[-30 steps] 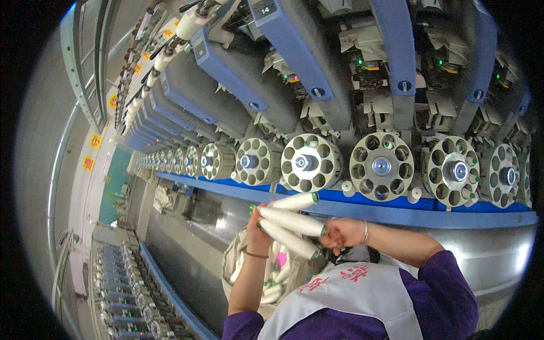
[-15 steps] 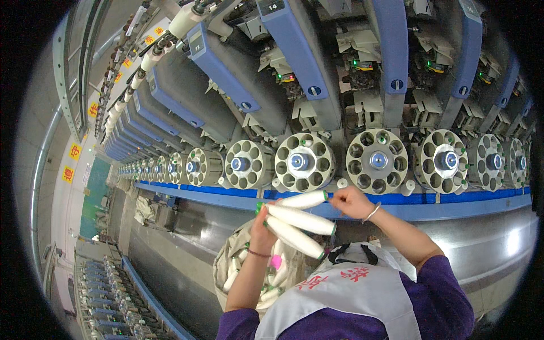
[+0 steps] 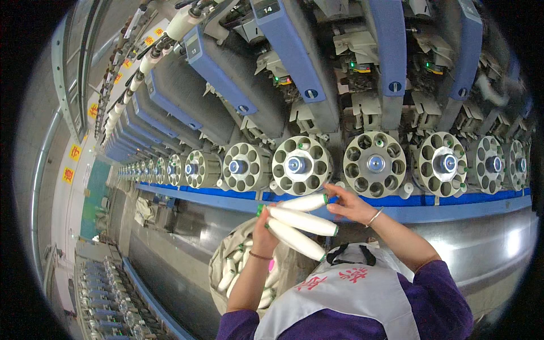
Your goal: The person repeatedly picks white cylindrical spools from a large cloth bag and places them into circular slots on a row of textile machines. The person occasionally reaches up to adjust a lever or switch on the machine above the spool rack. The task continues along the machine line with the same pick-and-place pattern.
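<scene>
My left hand [image 3: 265,232] is closed round the green-tipped ends of three white yarn bobbins, which fan out to the right. The uppermost bobbin [image 3: 303,203] points at my right hand [image 3: 348,205]. That hand's fingers are apart beside the bobbin's green end; whether they touch it or a fine thread cannot be made out. Below it lie the middle bobbin [image 3: 303,220] and the lowest bobbin [image 3: 296,240]. Under my left forearm, a beige cloth sack [image 3: 218,255] holds several more white bobbins and something pink.
Ahead stands a long row of winding units with blue panels [image 3: 294,51]. Round magazines with holes line their front, the nearest being one magazine [image 3: 300,165] and its right neighbour [image 3: 375,163]. A blue rail [image 3: 362,211] runs beneath. Another machine [image 3: 107,294] stands at lower left.
My right hand's fingers have spread from a closed pinch, and the hand has shifted slightly left to the upper bobbin's tip. The left hand still holds the three bobbins.
</scene>
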`<act>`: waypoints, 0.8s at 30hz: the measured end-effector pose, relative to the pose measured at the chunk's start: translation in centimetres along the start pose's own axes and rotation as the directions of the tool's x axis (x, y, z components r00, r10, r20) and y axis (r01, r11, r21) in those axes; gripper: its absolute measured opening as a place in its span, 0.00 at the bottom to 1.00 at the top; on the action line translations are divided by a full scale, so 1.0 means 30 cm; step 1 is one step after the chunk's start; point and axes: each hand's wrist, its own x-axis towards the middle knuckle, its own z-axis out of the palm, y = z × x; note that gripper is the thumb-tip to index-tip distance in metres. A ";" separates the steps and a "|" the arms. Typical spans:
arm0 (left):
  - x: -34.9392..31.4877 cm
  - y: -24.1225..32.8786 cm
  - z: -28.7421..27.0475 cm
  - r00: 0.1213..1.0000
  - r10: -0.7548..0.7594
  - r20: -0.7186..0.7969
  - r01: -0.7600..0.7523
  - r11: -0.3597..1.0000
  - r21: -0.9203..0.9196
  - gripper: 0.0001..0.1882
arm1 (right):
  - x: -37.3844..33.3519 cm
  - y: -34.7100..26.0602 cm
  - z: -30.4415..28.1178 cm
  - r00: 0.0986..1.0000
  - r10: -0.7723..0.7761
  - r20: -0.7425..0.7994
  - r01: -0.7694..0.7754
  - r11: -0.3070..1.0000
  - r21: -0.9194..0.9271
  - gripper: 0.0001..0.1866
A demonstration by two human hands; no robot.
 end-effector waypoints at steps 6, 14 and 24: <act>0.002 -0.017 0.022 0.990 -0.051 -0.133 0.064 0.993 0.095 0.18 | 0.034 -0.001 0.048 0.778 -0.619 0.108 0.480 0.476 -0.737 0.19; -0.014 0.001 -0.045 0.984 -0.021 -0.175 0.050 0.985 0.163 0.17 | -0.025 0.043 -0.073 0.826 -0.561 -0.062 0.277 0.499 -0.821 0.06; 0.038 -0.070 0.031 0.993 0.095 -0.072 -0.048 0.871 0.488 0.12 | -0.001 -0.056 -0.020 0.932 0.048 0.359 0.218 0.716 -0.664 0.10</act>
